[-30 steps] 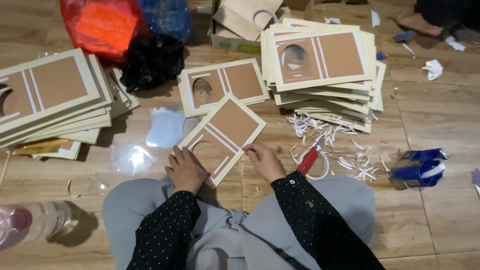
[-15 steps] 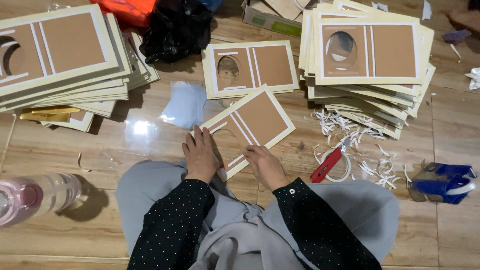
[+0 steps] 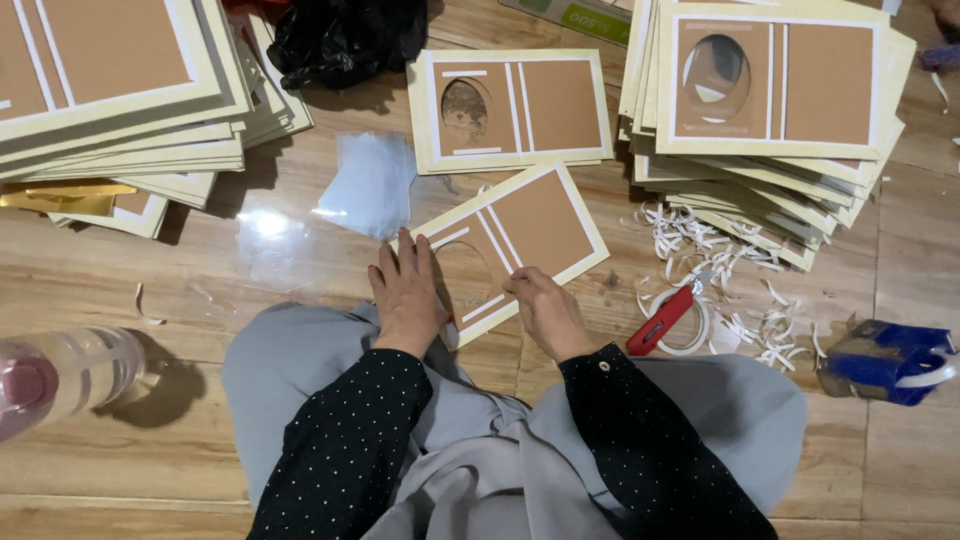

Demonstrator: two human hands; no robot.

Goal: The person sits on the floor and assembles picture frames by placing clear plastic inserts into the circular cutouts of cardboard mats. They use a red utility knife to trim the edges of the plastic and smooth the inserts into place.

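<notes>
A brown card with a cream border and white strips (image 3: 528, 232) lies tilted on the wooden floor in front of my knees. My left hand (image 3: 408, 295) presses flat on its near left part, fingers spread over the oval cut-out. My right hand (image 3: 545, 308) rests on the card's near edge with fingers curled, pinching at a white strip. A red-handled cutter (image 3: 660, 320) lies just right of my right hand, beside a roll of white tape (image 3: 690, 325).
Stacks of similar cards stand at far left (image 3: 120, 90) and far right (image 3: 770, 100); a single card (image 3: 510, 108) lies between. Clear plastic sheets (image 3: 370, 185), white paper scraps (image 3: 730, 270), a plastic bottle (image 3: 70, 375), a blue packet (image 3: 885, 360) and a black bag (image 3: 345, 35) surround me.
My left hand has slid further onto the card and flattened over the cut-out. The right hand stays at the near edge. The view has dipped closer to the floor.
</notes>
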